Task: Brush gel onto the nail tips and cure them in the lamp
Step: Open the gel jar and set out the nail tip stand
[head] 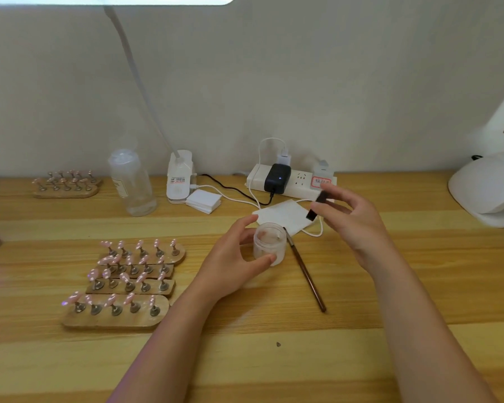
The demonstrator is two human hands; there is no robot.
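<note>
left hand (233,263) grips open gel jar (269,244) | right hand (352,219) holds black lid (317,205)

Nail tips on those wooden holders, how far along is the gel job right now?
Done: pink nail tips already stand on four wooden holders. In hand: left hand grips the gel jar, open; right hand holds its black lid. Left: the brush lies untouched on the table, and the curing lamp at far right holds no holder that shows.
</note>
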